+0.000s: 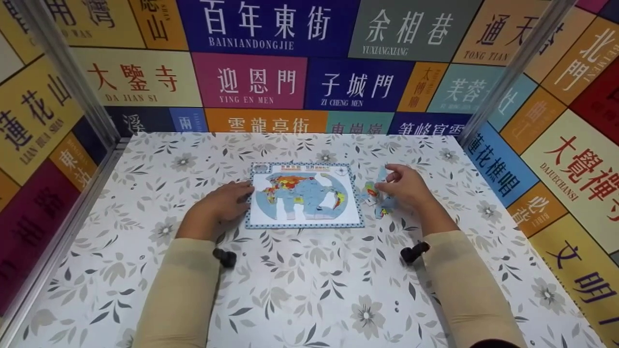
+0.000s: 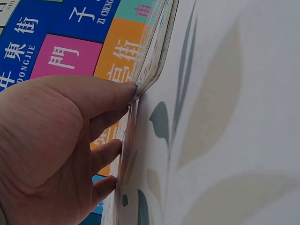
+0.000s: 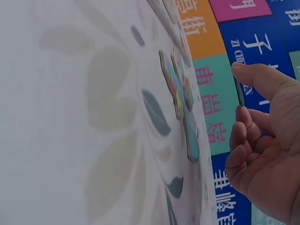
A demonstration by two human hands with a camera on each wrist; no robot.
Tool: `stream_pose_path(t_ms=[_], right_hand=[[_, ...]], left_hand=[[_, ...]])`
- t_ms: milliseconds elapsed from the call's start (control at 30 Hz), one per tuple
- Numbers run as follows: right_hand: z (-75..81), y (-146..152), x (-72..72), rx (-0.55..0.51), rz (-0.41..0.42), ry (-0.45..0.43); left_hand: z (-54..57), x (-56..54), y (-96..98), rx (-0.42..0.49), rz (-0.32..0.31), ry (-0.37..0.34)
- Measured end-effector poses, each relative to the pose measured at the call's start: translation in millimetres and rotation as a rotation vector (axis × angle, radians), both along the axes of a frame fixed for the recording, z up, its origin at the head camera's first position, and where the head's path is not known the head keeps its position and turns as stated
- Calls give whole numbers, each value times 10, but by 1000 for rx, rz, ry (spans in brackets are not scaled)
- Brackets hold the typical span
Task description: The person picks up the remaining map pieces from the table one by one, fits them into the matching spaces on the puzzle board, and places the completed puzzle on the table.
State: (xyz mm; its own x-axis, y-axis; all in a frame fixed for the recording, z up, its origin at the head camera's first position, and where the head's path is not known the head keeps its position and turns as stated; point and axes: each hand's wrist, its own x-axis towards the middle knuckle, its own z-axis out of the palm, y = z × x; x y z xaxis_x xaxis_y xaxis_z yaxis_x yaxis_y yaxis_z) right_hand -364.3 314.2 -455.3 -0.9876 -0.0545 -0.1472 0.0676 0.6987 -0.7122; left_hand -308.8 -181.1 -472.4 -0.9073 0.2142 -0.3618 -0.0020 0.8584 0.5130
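While right hand point(image 1: 407, 187) pinches a puzzle piece point(image 1: 382, 173), map board's point(image 1: 304, 225) got gaps

Left hand point(image 1: 227, 203) just touches its left edge. Fitted pieces point(image 1: 290, 182) fill part; loose ones point(image 3: 172, 86) lie right beside it. Pink wall sign point(image 1: 251, 79): YING EN MEN.

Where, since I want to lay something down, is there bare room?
Bare: the white floral tabletop between both beige sleeves, below the blue-bordered rectangular map board, and the strip between board and multicoloured lettered wall. Crowded: right of the board, where loose multicoloured map pieces lie by the right grip.
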Motion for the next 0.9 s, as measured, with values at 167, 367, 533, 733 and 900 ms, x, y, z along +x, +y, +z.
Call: stream_pose_path(t_ms=[167,367,533,733,900], right_hand=[[26,-158,65,-14,30,30],[89,-354,125,-28,47,33],[128,-465,176,-25,70,50],[156,-586,235,-14,97,57],[185,-784,274,-16,117,59]], left_hand=[[-23,-11,-4,-6,-1,-3],[-26,-4,5,10,14,-22],[-41,-7,5,6,12,-21],[-14,0,13,-7,2,-15],[6,-9,20,-10,14,-32]])
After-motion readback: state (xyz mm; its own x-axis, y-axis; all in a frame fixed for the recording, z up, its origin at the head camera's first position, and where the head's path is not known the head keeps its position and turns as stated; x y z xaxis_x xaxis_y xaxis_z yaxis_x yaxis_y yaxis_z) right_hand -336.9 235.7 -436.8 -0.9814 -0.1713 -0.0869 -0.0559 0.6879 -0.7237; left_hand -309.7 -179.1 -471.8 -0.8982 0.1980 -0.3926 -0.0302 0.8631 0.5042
